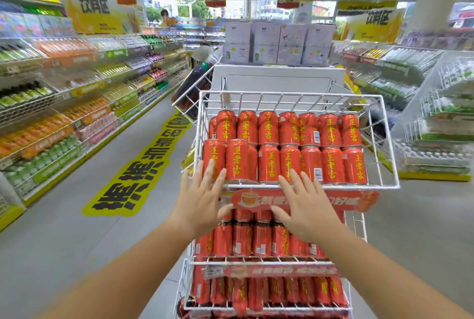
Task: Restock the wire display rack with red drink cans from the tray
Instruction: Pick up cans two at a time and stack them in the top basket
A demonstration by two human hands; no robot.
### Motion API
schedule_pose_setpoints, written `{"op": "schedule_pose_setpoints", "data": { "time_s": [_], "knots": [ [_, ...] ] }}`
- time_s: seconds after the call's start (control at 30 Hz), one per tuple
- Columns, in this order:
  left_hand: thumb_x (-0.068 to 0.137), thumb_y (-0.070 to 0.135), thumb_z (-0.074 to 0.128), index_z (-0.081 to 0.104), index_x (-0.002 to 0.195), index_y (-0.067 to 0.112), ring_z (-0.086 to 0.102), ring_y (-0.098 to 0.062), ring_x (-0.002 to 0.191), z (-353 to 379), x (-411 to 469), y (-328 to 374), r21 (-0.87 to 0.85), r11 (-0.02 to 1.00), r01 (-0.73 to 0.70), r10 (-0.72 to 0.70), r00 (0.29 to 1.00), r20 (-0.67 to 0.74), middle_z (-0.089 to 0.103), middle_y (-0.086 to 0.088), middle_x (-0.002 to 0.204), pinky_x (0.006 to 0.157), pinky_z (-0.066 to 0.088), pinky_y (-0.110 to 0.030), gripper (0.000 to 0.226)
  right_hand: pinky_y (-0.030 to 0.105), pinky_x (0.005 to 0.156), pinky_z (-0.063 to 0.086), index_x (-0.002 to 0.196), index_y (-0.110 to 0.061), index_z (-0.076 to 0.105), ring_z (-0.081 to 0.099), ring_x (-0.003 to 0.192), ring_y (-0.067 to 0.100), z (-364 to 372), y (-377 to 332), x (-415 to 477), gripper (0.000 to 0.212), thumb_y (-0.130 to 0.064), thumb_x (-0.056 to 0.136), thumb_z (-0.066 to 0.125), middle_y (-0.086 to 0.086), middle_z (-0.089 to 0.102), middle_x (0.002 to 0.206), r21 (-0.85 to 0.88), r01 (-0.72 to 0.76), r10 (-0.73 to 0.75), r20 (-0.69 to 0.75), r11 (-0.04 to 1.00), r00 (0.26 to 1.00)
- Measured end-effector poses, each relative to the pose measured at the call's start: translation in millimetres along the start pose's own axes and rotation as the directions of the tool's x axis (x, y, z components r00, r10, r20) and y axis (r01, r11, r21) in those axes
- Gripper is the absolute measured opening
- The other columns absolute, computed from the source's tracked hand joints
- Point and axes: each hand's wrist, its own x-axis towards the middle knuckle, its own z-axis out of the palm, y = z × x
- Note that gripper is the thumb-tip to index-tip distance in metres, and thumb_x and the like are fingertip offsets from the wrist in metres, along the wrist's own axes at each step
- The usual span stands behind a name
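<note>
Red drink cans (282, 149) fill the top basket (297, 186) of the white wire display rack in front of us: we count seven in the upper row and seven along the front row, with one more partly hidden behind the second can from the left. Each can is red with yellow characters running down its side, and a barcode shows on two of them. Below, two more tiers (261, 262) hold further red cans, too crowded and blurred for us to count.

Our left hand (202, 198) reaches forward with its fingers spread and straight, the fingertips lying against the two leftmost front cans, the palm over the basket's front wire. It grips nothing. Our right hand (305, 206) is stretched out the same way, fingers fanned apart, fingertips at the base of the middle front cans, palm covering part of the red price sign (354, 202) that hangs under the basket. It too holds nothing. Both forearms are bare and extended from the lower corners of the view.

A shop aisle with a yellow floor sticker (136, 172) runs past on the left.
</note>
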Motion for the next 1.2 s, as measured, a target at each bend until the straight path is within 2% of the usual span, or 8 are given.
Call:
{"op": "schedule_pose_setpoints", "data": {
  "time_s": [0.1, 0.23, 0.47, 0.63, 0.77, 0.97, 1.1, 1.2],
  "knots": [
    [0.088, 0.071, 0.028, 0.045, 0.152, 0.016, 0.037, -0.044, 0.145, 5.4, -28.0, 32.2, 0.01, 0.999, 0.05, -0.05, 0.999, 0.016, 0.039, -0.022, 0.158, 0.11, 0.024, -0.065, 0.086, 0.052, 0.125, 0.006, 0.161, -0.025, 0.003, 0.001, 0.155, 0.033, 17.3, 14.5, -28.4, 0.082, -0.07, 0.094, 0.017, 0.012, -0.001, 0.169, -0.003, 0.035, -0.035, -0.024, 0.999, 0.999],
    [0.086, 0.073, 0.007, 0.011, 0.162, 0.02, 0.004, -0.041, 0.155, 15.8, -71.1, 79.9, 0.026, 0.994, 0.11, -0.113, 0.979, 0.171, 0.003, -0.018, 0.169, 0.117, 0.009, -0.066, 0.093, 0.055, 0.124, 0.011, 0.161, -0.023, 0.01, 0.007, 0.155, 0.036, 49.7, 32.2, -65.0, 0.083, -0.069, 0.094, 0.018, 0.013, 0.004, 0.168, 0.005, 0.07, -0.07, -0.015, 0.998, 0.997],
    [0.088, 0.074, 0.017, 0.024, 0.16, 0.017, 0.019, -0.041, 0.153, 57.2, -141.8, 134.2, 0.013, 0.988, 0.155, -0.151, 0.936, 0.319, 0.019, -0.019, 0.167, 0.114, 0.025, -0.067, 0.092, 0.055, 0.123, 0.014, 0.161, -0.021, 0.011, 0.009, 0.154, 0.037, 121.6, 48.5, -120.9, 0.083, -0.069, 0.094, 0.017, 0.016, 0.006, 0.168, 0.008, 0.117, -0.117, 0.097, 0.993, 0.988],
    [0.087, 0.072, 0.019, 0.026, 0.159, 0.013, 0.023, -0.042, 0.151, 120.7, -187.8, 162.9, -0.03, 0.99, 0.137, -0.113, 0.907, 0.405, 0.021, -0.021, 0.166, 0.113, 0.026, -0.066, 0.093, 0.056, 0.122, 0.018, 0.16, -0.018, 0.018, 0.014, 0.153, 0.038, 199.0, 44.2, -161.2, 0.085, -0.067, 0.091, 0.017, 0.017, 0.011, 0.167, 0.039, 0.126, -0.132, 0.212, 0.991, 0.968],
    [0.086, 0.072, 0.011, 0.014, 0.161, 0.014, 0.015, -0.041, 0.153, 200.1, -236.3, 188.3, -0.049, 0.992, 0.114, -0.075, 0.864, 0.499, 0.015, -0.02, 0.167, 0.117, 0.021, -0.064, 0.095, 0.055, 0.12, 0.021, 0.159, -0.016, 0.024, 0.02, 0.151, 0.039, 281.7, 34.4, -194.1, 0.083, -0.066, 0.092, 0.021, 0.019, 0.018, 0.165, 0.048, 0.137, -0.145, 0.315, 0.989, 0.938],
    [0.085, 0.072, 0.018, 0.02, 0.16, 0.014, 0.021, -0.04, 0.153, 328.2, -326.6, 214.0, -0.074, 0.992, 0.103, -0.031, 0.759, 0.651, 0.02, -0.02, 0.166, 0.118, 0.021, -0.064, 0.095, 0.055, 0.119, 0.027, 0.156, -0.015, 0.032, 0.027, 0.149, 0.04, 439.3, 1.3, -244.2, 0.083, -0.064, 0.09, 0.025, 0.019, 0.026, 0.163, 0.107, 0.152, -0.184, 0.466, 0.983, 0.865],
    [0.082, 0.069, 0.026, 0.043, 0.151, 0.008, 0.039, -0.043, 0.144, 415.2, -384.1, 212.7, -0.067, 0.993, 0.093, -0.013, 0.674, 0.739, 0.04, -0.024, 0.156, 0.112, 0.032, -0.066, 0.094, 0.059, 0.11, 0.039, 0.147, -0.009, 0.047, 0.041, 0.141, 0.043, 540.0, -29.6, -265.7, 0.079, -0.058, 0.087, 0.033, 0.024, 0.039, 0.155, 0.166, 0.124, -0.196, 0.551, 0.978, 0.811],
    [0.086, 0.071, 0.03, 0.029, 0.158, 0.01, 0.029, -0.04, 0.149, 483.9, -423.8, 209.1, -0.035, 0.996, 0.078, -0.021, 0.619, 0.785, 0.031, -0.02, 0.162, 0.117, 0.025, -0.062, 0.094, 0.056, 0.108, 0.041, 0.144, -0.01, 0.048, 0.044, 0.136, 0.043, 614.4, -54.9, -278.3, 0.075, -0.056, 0.087, 0.033, 0.022, 0.044, 0.152, 0.185, 0.133, -0.218, 0.6, 0.974, 0.769]
  ]
}}
